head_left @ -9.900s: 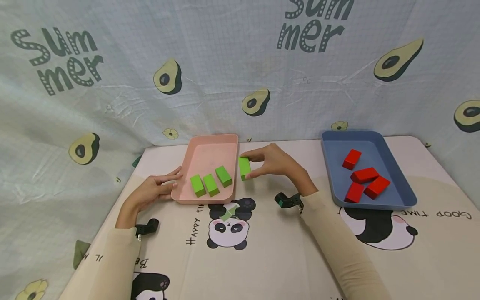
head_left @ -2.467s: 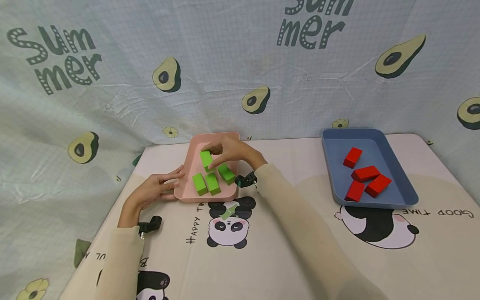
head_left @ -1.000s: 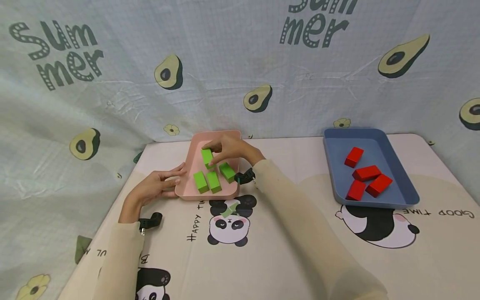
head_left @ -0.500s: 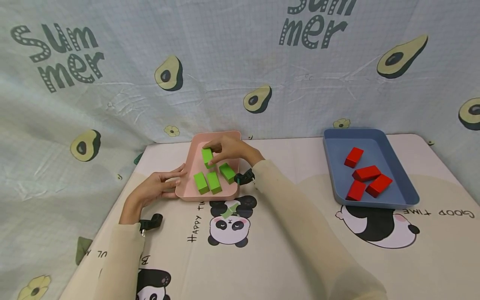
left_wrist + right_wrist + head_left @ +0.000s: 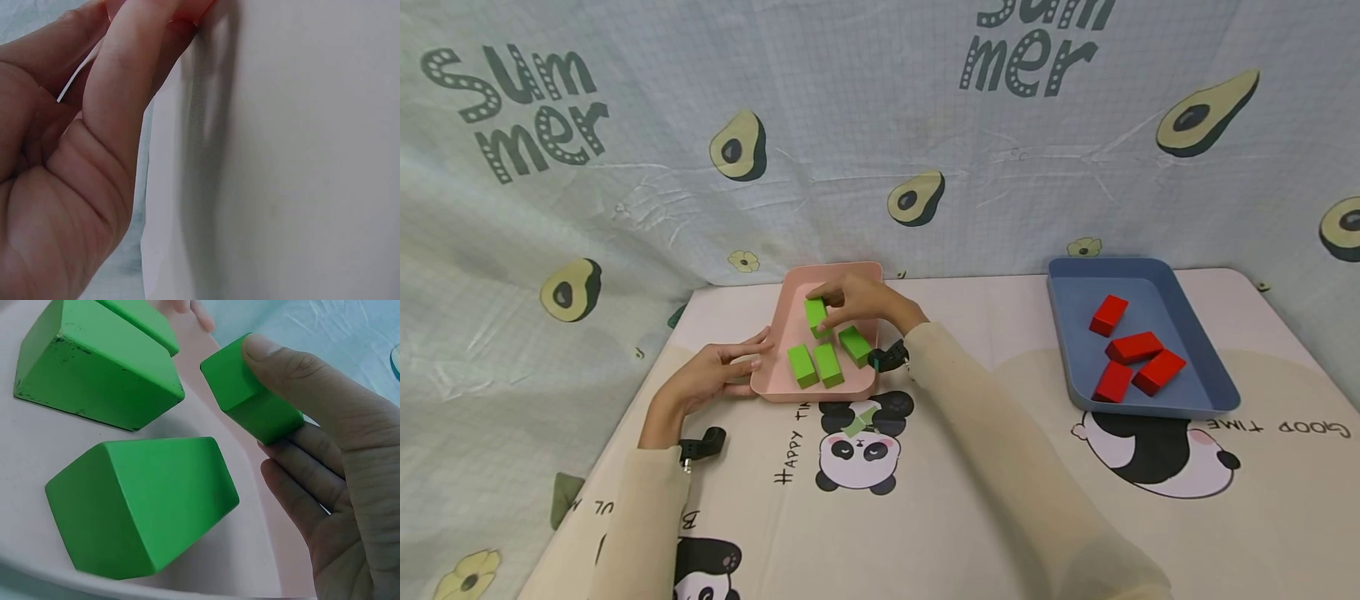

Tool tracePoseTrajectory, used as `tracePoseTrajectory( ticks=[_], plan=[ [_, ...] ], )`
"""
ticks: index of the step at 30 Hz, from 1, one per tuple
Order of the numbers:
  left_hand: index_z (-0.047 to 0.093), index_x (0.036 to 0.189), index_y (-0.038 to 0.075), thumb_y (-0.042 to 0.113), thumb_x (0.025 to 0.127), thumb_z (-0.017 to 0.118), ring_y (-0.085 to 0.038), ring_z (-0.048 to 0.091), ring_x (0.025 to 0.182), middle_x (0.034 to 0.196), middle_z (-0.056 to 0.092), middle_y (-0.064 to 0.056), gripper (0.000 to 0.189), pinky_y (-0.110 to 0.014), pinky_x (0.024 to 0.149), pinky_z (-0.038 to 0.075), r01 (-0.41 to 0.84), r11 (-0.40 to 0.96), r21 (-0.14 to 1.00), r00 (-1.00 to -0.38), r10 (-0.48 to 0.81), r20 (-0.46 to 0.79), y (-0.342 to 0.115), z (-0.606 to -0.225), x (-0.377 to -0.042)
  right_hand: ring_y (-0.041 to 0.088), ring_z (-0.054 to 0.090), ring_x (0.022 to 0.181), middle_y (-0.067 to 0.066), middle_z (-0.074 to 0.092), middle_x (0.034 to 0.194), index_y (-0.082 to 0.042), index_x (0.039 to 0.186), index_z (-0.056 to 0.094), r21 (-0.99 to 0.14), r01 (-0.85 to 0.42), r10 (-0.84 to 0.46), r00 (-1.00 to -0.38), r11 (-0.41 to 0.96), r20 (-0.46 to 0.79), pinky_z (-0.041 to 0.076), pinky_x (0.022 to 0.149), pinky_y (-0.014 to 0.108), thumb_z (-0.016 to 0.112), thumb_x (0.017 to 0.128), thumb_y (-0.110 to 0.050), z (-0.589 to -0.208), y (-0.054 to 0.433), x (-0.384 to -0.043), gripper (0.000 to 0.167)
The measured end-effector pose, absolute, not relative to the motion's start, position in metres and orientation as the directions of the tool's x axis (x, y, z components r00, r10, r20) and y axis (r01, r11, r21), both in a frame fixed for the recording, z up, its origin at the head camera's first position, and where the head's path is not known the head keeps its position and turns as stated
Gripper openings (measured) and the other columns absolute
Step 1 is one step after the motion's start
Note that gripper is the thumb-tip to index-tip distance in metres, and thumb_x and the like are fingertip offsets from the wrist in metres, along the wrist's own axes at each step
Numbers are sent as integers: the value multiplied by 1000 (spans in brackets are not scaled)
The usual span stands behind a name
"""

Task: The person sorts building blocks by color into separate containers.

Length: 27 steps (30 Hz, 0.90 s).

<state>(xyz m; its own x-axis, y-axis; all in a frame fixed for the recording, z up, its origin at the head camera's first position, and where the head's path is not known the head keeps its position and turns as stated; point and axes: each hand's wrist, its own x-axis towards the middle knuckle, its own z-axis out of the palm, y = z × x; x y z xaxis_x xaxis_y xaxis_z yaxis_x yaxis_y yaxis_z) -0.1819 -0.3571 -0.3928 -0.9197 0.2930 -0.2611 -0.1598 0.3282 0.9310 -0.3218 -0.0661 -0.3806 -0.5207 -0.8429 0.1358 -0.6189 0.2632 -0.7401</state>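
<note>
My right hand (image 5: 861,298) pinches a green block (image 5: 816,317) between thumb and fingers, inside the back part of the pink tray (image 5: 820,275). In the right wrist view the thumb lies on one side of that block (image 5: 240,381) and the fingers on the other. Three more green blocks sit toward the tray's front: one at left (image 5: 802,367), one beside it (image 5: 828,365), one at right (image 5: 854,346). My left hand (image 5: 703,375) holds the tray's left rim; in the left wrist view its digits (image 5: 125,69) meet the tray edge at the top.
A blue tray (image 5: 1075,279) stands at the right of the table, with several red blocks (image 5: 1135,347) in its middle and front. The table (image 5: 940,500) has a panda-print cover. Behind it hangs a sheet (image 5: 820,83) with avocado prints, close to both trays' back edges.
The right hand has carried the green block from right of the pink tray leftward over its rim into the tray. Over the last second both hands have barely moved.
</note>
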Motion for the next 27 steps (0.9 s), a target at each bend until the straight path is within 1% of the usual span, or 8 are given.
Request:
tracePoseTrajectory(
  ticks=[2,4,9,11,16,18,23,27],
  plan=[
    [46,151,4,15,103,61,-1,62,116,169,15,1,51,-35,85,60,-161,330,930,-919,293,-263,-357,-392,-182,21,60,104,0,67,108,-9,131,67,-740,-619,-843,-521,264,134,49,97,22,85,85,-27,-381,-66,-322,53],
    [46,151,5,15,103,61,-1,62,116,169,15,1,51,-34,85,60,-161,336,928,-920,290,-264,-357,-392,-182,18,61,106,1,68,113,-9,134,66,-740,-616,-841,-525,270,130,50,98,22,85,85,-27,-381,-65,-322,55],
    [47,150,6,16,103,61,-2,62,116,169,16,1,50,-34,85,61,-163,341,926,-919,289,-269,-357,-391,-183,15,61,121,3,67,132,-9,141,62,-748,-602,-833,-540,281,121,49,103,24,86,85,-27,-383,-65,-321,64],
    [47,150,5,15,103,61,-2,62,115,169,16,1,50,-34,84,61,-166,340,926,-919,288,-270,-356,-391,-183,15,62,119,3,67,130,-9,140,62,-750,-604,-835,-535,270,130,49,102,24,86,85,-27,-385,-65,-321,62],
    [47,150,5,15,103,61,-3,62,115,169,15,0,50,-35,85,60,-168,329,929,-919,288,-268,-357,-392,-183,15,62,120,2,67,131,-10,140,62,-753,-601,-832,-538,267,135,49,102,23,86,84,-28,-387,-66,-322,64],
    [46,150,4,15,103,61,-2,62,115,169,15,0,50,-35,85,60,-168,328,930,-919,288,-268,-357,-392,-183,15,61,125,3,66,135,-10,141,61,-756,-596,-830,-542,270,131,49,104,23,86,84,-28,-387,-66,-321,66],
    [46,150,4,14,103,61,-1,61,116,170,14,1,50,-34,85,60,-171,330,928,-918,288,-272,-357,-392,-183,17,59,127,3,65,136,-9,142,60,-764,-587,-834,-539,268,121,48,105,25,86,84,-27,-388,-67,-322,67],
    [46,150,4,15,103,60,-1,61,117,169,14,1,50,-34,85,60,-169,328,930,-916,296,-270,-358,-393,-183,20,55,133,0,60,144,-14,146,57,-730,-599,-838,-541,329,66,46,108,28,85,84,-35,-387,-67,-322,71]
  ],
)
